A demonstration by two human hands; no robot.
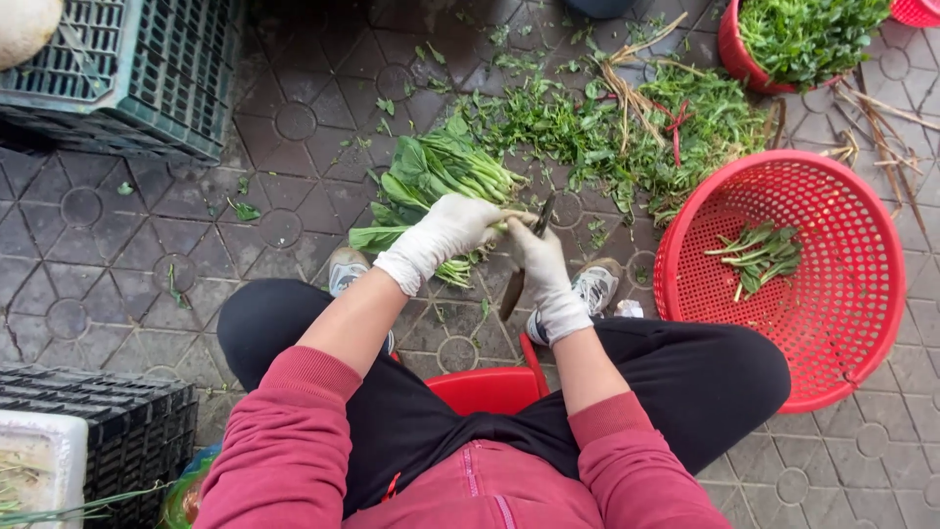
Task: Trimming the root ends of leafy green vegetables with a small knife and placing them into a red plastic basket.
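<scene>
Basket (685,284) right of greens (431,176)

Only one view is given, taken from a camera worn on the head and aimed steeply down over the lap. The gloved left hand (446,235) and right hand (541,269) are seen close, near the middle of the frame. The paved floor (147,255) is taken in on all sides, with a red basket (783,206) caught at the right
</scene>
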